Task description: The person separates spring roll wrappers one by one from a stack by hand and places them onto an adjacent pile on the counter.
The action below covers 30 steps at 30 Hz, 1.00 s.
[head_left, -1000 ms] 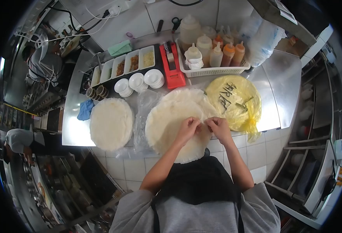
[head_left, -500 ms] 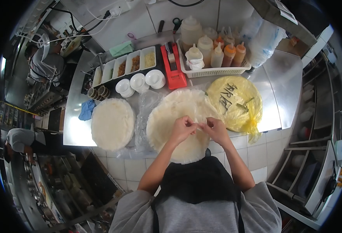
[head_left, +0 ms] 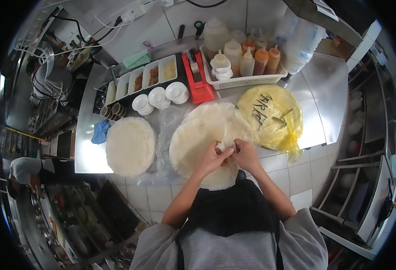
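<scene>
A wide stack of thin, pale round dough sheets point(head_left: 198, 135) lies in front of me, its near edge reaching past the counter's edge. Over its right part, my left hand point(head_left: 215, 158) and my right hand point(head_left: 245, 155) meet with curled fingers. Both pinch a raised fold of the top thin dough sheet point(head_left: 225, 138). The fingertips hide the exact grip. To the left sits a second round pile of pale sheets point(head_left: 130, 146), apart from my hands. Clear plastic wrap point(head_left: 166, 135) lies between the two piles. A yellow plastic bag with dark lettering point(head_left: 263, 114), knotted shut, rests to the right.
Along the back stand a row of white topping trays point(head_left: 152, 75), stacked small white dishes point(head_left: 177, 92), a red tape dispenser point(head_left: 201, 85) and a basket of squeeze bottles point(head_left: 247, 82). A blue cloth point(head_left: 100, 131) lies at left. Two other people work at left.
My hands have drawn slightly closer to my body and come together, pulling a fold of the thin sheet up between them. The view has shifted a little.
</scene>
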Available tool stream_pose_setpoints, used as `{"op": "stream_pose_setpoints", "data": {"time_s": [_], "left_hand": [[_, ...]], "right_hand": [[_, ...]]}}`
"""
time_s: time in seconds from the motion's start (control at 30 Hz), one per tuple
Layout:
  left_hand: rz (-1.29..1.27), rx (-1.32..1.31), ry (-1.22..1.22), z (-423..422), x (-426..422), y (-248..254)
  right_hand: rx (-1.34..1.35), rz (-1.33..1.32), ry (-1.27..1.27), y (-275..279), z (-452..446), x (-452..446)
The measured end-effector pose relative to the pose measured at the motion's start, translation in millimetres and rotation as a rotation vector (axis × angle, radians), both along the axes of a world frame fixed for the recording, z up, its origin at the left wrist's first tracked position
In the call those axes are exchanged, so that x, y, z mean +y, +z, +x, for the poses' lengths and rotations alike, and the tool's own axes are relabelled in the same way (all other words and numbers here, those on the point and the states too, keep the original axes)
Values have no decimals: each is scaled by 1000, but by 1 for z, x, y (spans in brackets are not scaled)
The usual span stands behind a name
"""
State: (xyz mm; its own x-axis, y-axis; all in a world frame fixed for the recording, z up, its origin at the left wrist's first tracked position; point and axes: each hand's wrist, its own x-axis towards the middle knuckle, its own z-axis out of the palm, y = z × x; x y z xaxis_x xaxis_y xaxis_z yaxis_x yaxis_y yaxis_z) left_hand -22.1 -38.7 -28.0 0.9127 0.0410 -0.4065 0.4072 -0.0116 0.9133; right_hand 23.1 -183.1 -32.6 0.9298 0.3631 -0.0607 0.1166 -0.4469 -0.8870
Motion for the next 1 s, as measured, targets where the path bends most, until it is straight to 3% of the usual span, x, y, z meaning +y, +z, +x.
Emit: {"op": "stream_pose_setpoints", "data": {"time_s": [0.13,0.23,0.33,0.37,0.47,0.53,0.57,0.63,0.73,0.83,0.93,1.0], "left_hand": [[-10,-64,97,-6,-3,-12],[134,-40,60,-15,17,-27],[226,-55,-40,-26,44,-8],[245,-64,19,-29,42,-2],[400,103,-212,-28,42,23],[519,136,-274,-23,23,39],[600,44,-318,-19,21,29],[742,-144,-370,-10,24,6],[777,-482,-205,0,6,9],[799,-561,-237,19,10,-2],[855,-285,-368,19,18,18],[872,-378,-260,14,39,9]], "right_hand": [[63,-8,29,3,-6,0],[105,-63,50,2,-10,-11],[48,17,-46,-15,-12,-29],[23,-30,-33,-16,-16,-32],[85,-246,46,-26,-25,-25],[94,-199,117,-8,-29,-18],[-43,-31,33,-13,-35,-11],[-132,-62,-49,-13,-29,8],[-189,-96,-198,-24,-16,35],[-319,-93,-272,-28,-13,43],[-392,-50,-282,-33,-10,31],[-391,17,-391,-34,-16,24]]}}
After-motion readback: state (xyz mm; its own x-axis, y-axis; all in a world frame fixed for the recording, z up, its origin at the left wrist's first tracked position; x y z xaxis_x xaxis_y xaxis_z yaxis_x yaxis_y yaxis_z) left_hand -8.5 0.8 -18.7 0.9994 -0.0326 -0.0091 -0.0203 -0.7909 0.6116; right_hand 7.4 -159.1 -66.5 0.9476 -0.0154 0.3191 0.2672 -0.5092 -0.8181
